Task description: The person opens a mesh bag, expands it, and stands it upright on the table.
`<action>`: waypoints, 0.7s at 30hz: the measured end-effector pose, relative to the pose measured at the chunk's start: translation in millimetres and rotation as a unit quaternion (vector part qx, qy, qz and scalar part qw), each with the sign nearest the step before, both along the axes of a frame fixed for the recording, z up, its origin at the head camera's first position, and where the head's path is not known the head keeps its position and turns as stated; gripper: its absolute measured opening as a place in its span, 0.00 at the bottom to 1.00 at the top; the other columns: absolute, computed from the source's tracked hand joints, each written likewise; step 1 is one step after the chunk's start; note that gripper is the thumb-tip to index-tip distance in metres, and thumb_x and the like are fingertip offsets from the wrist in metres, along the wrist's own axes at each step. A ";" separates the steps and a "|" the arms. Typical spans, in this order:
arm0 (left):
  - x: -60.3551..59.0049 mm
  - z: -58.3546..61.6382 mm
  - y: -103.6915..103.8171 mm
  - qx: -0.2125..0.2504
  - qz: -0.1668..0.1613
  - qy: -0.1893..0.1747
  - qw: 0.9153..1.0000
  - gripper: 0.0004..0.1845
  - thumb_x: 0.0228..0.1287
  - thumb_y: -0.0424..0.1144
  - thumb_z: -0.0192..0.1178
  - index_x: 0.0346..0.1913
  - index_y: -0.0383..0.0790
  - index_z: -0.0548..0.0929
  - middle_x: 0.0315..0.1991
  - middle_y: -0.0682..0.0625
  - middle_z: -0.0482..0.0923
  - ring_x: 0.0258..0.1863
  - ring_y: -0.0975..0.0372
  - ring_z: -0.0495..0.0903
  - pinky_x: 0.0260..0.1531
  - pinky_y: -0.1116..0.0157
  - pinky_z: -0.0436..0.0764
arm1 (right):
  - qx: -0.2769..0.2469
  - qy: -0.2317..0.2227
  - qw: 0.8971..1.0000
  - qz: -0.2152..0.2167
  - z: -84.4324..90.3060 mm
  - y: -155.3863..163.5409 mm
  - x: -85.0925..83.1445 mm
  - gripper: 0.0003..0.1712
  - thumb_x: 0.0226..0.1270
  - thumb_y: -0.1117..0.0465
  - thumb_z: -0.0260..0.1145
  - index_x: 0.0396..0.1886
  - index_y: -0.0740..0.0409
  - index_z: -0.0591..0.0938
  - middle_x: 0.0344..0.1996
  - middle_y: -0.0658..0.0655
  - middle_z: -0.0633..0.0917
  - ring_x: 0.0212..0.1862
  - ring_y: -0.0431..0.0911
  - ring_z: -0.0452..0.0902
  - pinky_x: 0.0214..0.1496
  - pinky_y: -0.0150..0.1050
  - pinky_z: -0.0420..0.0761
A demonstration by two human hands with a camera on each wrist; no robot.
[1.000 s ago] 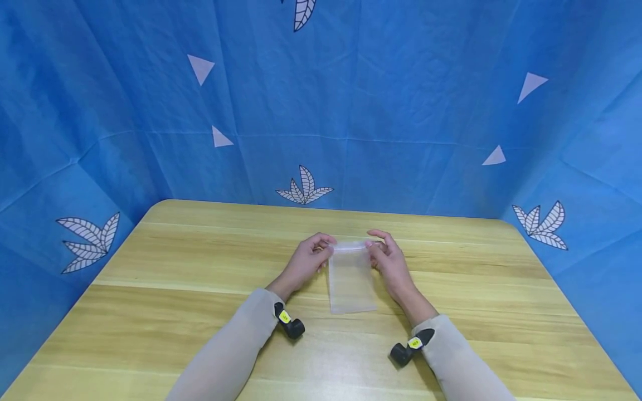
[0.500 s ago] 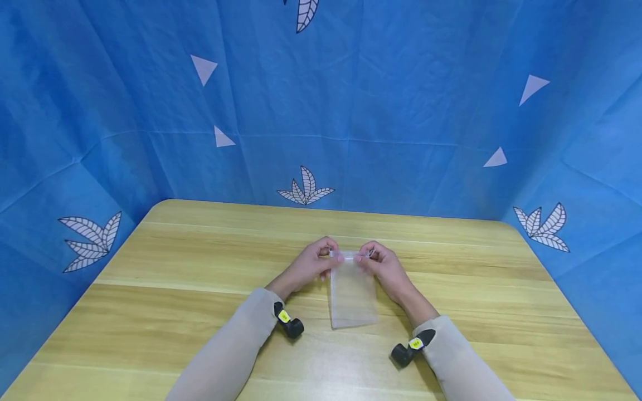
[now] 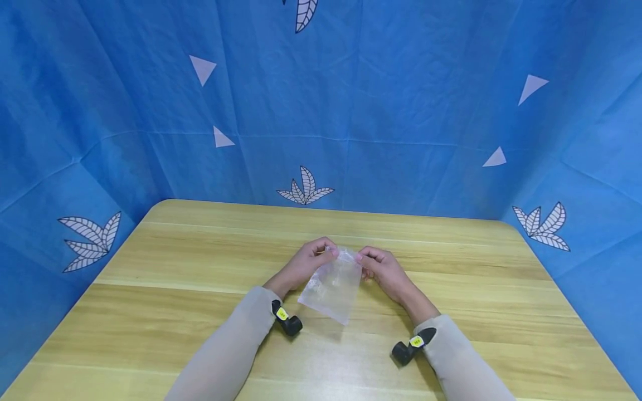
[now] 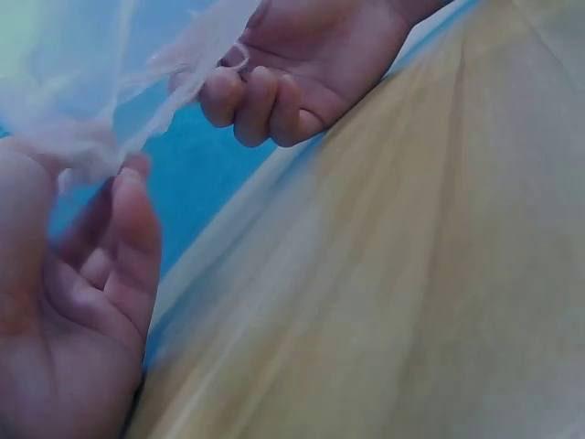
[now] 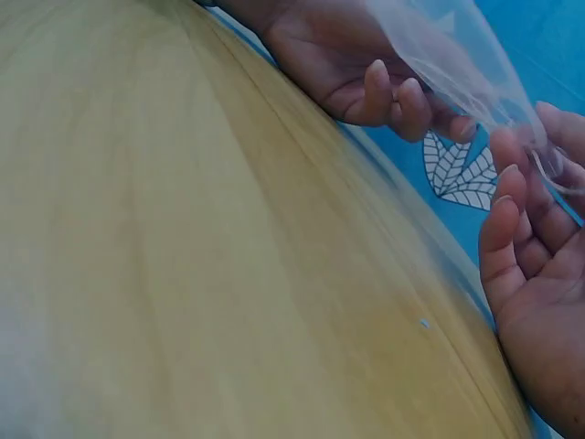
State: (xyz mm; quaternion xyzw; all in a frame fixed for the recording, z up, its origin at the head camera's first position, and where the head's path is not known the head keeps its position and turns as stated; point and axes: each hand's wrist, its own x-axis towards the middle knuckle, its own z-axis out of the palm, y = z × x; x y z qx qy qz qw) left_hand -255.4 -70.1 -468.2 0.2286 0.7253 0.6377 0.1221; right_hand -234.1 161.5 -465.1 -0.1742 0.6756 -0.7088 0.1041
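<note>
While the head view took in the whole scene, the two wrist views came close to the fingers and cut most of the rest away. From the head, a clear, thin, rectangular plastic bag (image 3: 332, 289) was seen between the person's left hand (image 3: 303, 263) and right hand (image 3: 388, 273), over the middle of a pale yellow, wood-grained bench (image 3: 165, 245). Its upper edge was gripped at both ends, and its lower edge slanted towards the person and to the left; whether that edge touched the bench could not be told. Only there did the bag's far corners show, along with two light grey sleeves (image 3: 225, 351), two small black wrist cameras (image 3: 291, 326) with yellow labels, and the white triangles (image 3: 203, 69) on the blue cloth backdrop (image 3: 401, 100).

The left wrist view showed what the head view hid: the left hand's palm side, with thumb and fingers pinching crumpled film at the fingertips. Beyond it, the right hand's lower fingers were curled in towards the palm. Seen from the right wrist, the right hand pinched its end of the film, a thin, pale curved strand (image 5: 551, 178) lying against the fingers; whether it belonged to the bag was unclear. A tiny light blue fleck (image 5: 424, 323) on the bench showed in that view alone.
</note>
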 end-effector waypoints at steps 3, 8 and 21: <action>-0.4 0.5 -2.0 -0.005 -0.016 -0.001 1.000 0.12 0.74 0.45 0.55 0.45 0.39 0.79 0.30 0.50 0.74 0.26 0.62 0.73 0.27 0.67 0.75 | -0.011 -0.006 1.000 0.013 0.8 2.6 -0.3 0.12 0.76 0.58 0.58 0.37 0.63 0.78 0.24 0.52 0.73 0.26 0.43 0.68 0.29 0.34 0.71; -0.1 2.4 -5.6 -0.002 -0.072 -0.030 0.997 0.13 0.74 0.45 0.54 0.43 0.37 0.79 0.25 0.49 0.75 0.22 0.62 0.74 0.23 0.67 0.77 | -0.033 -0.020 0.999 0.013 2.5 7.0 -1.2 0.12 0.77 0.57 0.55 0.34 0.59 0.76 0.24 0.51 0.71 0.26 0.40 0.69 0.30 0.31 0.72; -0.5 3.7 -6.5 -0.012 -0.083 -0.034 0.996 0.12 0.71 0.43 0.59 0.36 0.37 0.78 0.28 0.47 0.74 0.25 0.60 0.75 0.27 0.65 0.80 | 0.027 0.050 0.998 0.032 0.2 13.8 -5.8 0.17 0.74 0.59 0.59 0.25 0.64 0.73 0.25 0.53 0.71 0.29 0.43 0.66 0.31 0.34 0.67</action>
